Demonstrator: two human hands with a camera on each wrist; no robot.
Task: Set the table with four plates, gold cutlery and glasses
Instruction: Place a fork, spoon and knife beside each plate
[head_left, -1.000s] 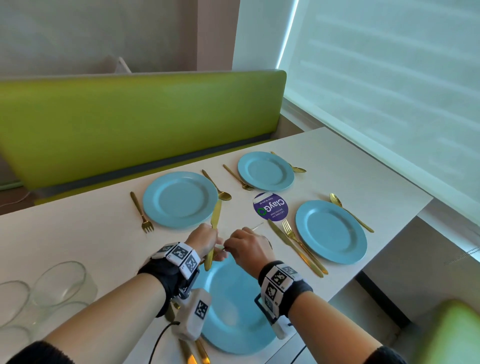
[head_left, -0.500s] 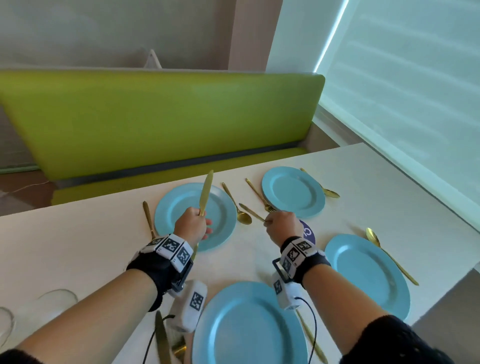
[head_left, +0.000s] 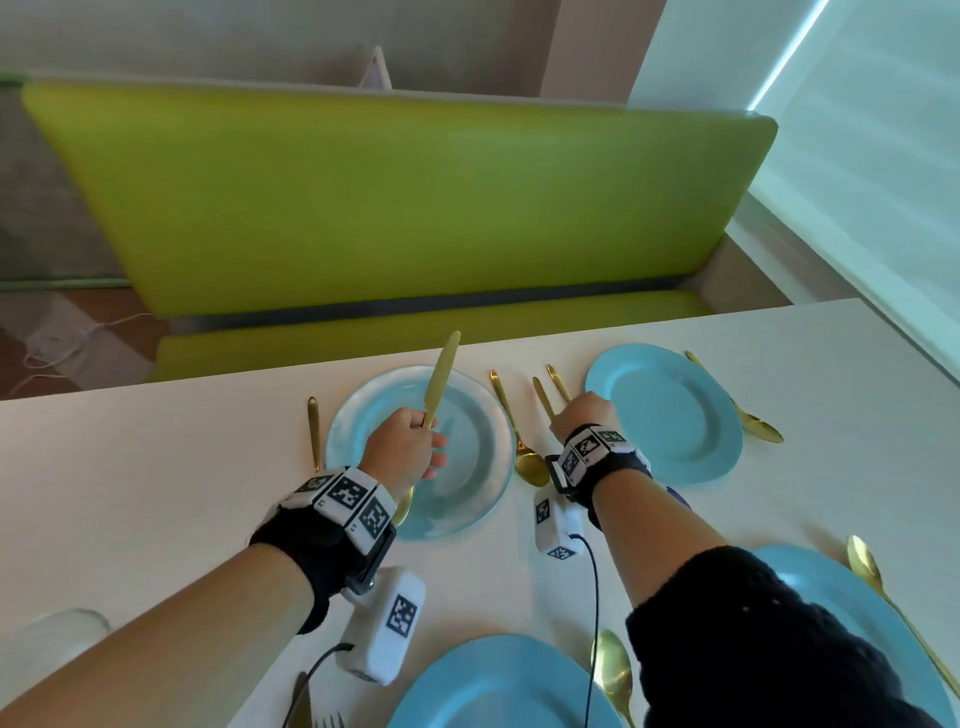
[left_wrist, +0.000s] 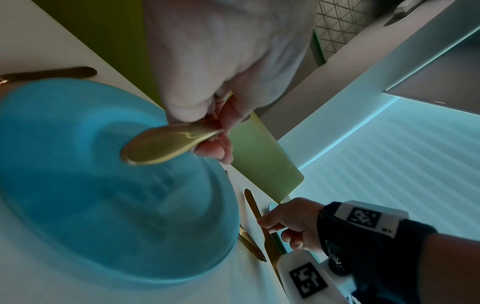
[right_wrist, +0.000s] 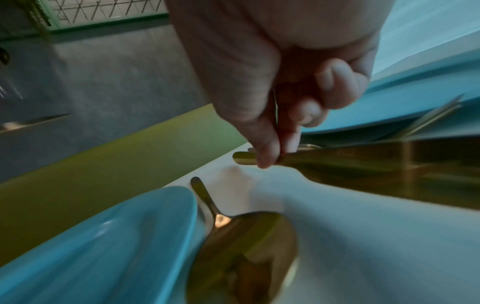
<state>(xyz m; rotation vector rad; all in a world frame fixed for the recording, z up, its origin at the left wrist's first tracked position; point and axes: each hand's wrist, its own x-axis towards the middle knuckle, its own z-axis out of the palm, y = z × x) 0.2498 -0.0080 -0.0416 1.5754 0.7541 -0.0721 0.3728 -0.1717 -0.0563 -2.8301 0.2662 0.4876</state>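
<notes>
My left hand (head_left: 415, 447) grips a gold knife (head_left: 440, 379) by the handle, blade pointing up and away, over the far left blue plate (head_left: 467, 499). In the left wrist view the handle end (left_wrist: 166, 144) sticks out below my fingers above that plate (left_wrist: 91, 195). My right hand (head_left: 574, 415) pinches a second gold knife (head_left: 543, 397) low over the table, between a gold spoon (head_left: 524, 457) and the far right blue plate (head_left: 670, 410). The right wrist view shows my thumb and fingers (right_wrist: 265, 152) on this knife (right_wrist: 363, 164); whether it touches the table is unclear.
A fork (head_left: 312, 431) lies left of the far left plate, a fork handle (head_left: 558, 379) and a spoon (head_left: 753, 415) flank the far right one. Two near plates (head_left: 493, 686) (head_left: 852, 623) have spoons beside them. A glass (head_left: 52, 634) sits bottom left. A green bench (head_left: 395, 208) lines the far edge.
Both hands have left the near plate and reached across to the far plates, each carrying a knife. The right hand has come down beside the far right plate.
</notes>
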